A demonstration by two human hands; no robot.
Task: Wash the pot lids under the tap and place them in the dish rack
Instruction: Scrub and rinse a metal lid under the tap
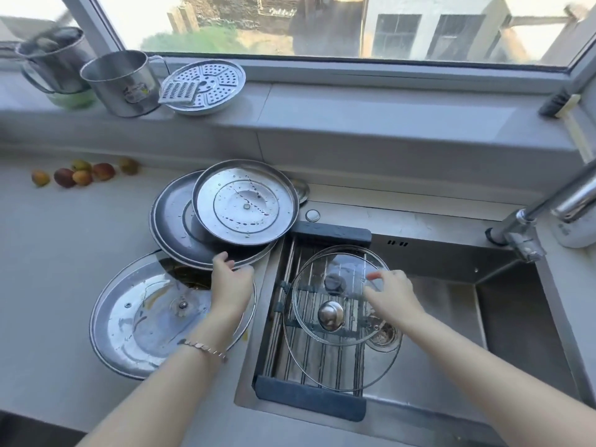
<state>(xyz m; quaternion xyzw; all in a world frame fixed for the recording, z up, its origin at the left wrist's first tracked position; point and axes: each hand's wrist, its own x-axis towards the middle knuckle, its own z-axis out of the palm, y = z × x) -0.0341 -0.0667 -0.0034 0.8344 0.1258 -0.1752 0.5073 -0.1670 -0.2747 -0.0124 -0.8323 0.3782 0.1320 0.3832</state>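
Two glass lids lie on the dish rack point(309, 395) over the sink's left part. The small glass lid point(322, 269) with a black knob rests on the large glass lid point(325, 366) with a steel knob. My right hand point(390, 295) pinches the small lid's right rim. On the counter to the left, an upturned wet steel lid point(245, 204) lies on a dark steel lid point(174, 227). That dark lid overlaps a big steel lid point(142, 321) nearer me. My left hand point(230, 282) grips the dark lid's near rim.
The tap point(548, 208) slants in from the right over the steel sink point(451, 317), with no water visible. The drain point(385, 335) shows beside the rack. Steel mugs point(122, 82) and a steamer plate point(206, 88) stand on the windowsill. Small fruits point(80, 174) lie on the counter's far left.
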